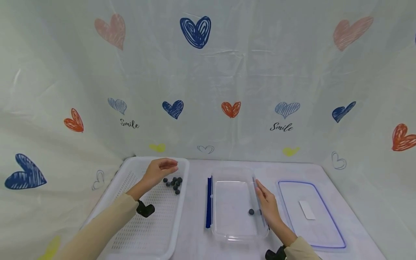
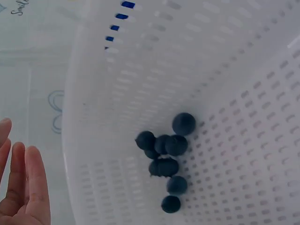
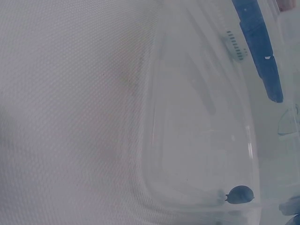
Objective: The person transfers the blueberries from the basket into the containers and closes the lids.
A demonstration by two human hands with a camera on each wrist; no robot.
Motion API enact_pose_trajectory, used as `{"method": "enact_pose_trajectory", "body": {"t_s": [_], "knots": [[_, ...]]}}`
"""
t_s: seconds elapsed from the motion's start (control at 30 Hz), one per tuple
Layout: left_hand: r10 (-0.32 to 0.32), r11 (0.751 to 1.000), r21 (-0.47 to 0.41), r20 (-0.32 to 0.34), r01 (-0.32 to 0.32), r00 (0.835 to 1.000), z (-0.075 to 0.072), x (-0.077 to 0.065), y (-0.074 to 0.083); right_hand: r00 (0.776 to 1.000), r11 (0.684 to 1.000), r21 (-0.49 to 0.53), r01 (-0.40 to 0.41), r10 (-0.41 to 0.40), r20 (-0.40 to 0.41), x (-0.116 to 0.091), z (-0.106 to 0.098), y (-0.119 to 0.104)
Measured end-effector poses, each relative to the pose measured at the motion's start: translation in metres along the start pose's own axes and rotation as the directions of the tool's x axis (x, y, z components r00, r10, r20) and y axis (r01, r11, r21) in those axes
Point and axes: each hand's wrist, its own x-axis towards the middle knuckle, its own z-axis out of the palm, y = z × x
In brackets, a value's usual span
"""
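My left hand (image 1: 160,170) hovers over the far end of a white perforated basket (image 1: 184,187), its fingers pointing right. In the left wrist view, its fingers (image 2: 36,180) are fairly straight, with nothing seen between them. Several blueberries (image 1: 175,187) lie clustered in the basket's far right corner, below that hand. Beside the basket stands a clear plastic box (image 1: 232,238) with one blueberry (image 1: 251,212) on its floor. My right hand (image 1: 268,204) rests along the box's right wall, fingers extended. The right wrist view shows the blueberry (image 3: 240,194) through the clear plastic.
A blue clip flap (image 1: 208,202) hangs out from the box's left side. To the right lies a clear lid (image 1: 325,231) with a blue rim and a white label (image 1: 307,210). Behind the white-covered table hangs a curtain (image 1: 247,83) printed with hearts.
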Motion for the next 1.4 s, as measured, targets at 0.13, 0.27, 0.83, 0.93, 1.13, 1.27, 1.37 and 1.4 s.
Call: {"method": "enact_pose_trajectory", "body": {"t_s": [0.13, 0.27, 0.83, 0.93, 1.13, 1.27, 1.37, 1.4], "knots": [[-0.001, 0.998, 0.063, -0.058, 0.004, 0.998, -0.005, -0.001, -0.016, 1.000, 1.000, 0.021, 0.022, -0.022, -0.005, 0.001, -0.001, -0.003], [-0.001, 0.995, 0.100, -0.110, 0.012, 0.994, -0.010, -0.001, -0.033, 1.000, 0.999, 0.034, 0.029, -0.029, -0.003, 0.001, -0.002, -0.004], [-0.121, 0.989, 0.060, -0.183, 0.134, 0.976, -0.028, -0.005, -0.084, 1.000, 1.000, 0.025, 0.002, -0.002, -0.002, -0.001, -0.001, 0.000], [-0.116, 0.989, 0.067, -0.176, 0.129, 0.978, -0.030, -0.005, -0.087, 1.000, 1.000, 0.021, 0.005, -0.005, -0.010, 0.000, 0.000, 0.000], [-0.119, 0.985, 0.108, -0.140, 0.135, 0.983, -0.032, -0.002, -0.091, 0.999, 1.000, 0.015, 0.022, -0.021, -0.025, 0.000, 0.001, -0.001], [-0.112, 0.987, 0.102, -0.132, 0.126, 0.985, -0.030, -0.002, -0.096, 0.999, 1.000, 0.016, 0.027, -0.027, -0.024, -0.001, 0.001, -0.002], [-0.099, 0.991, 0.076, -0.121, 0.109, 0.988, -0.027, -0.001, -0.102, 1.000, 0.999, 0.025, 0.024, -0.024, -0.020, -0.001, 0.000, -0.002], [-0.096, 0.992, 0.069, -0.117, 0.104, 0.988, -0.026, -0.001, -0.104, 1.000, 0.999, 0.027, 0.024, -0.023, -0.019, -0.001, 0.000, -0.002]]}}
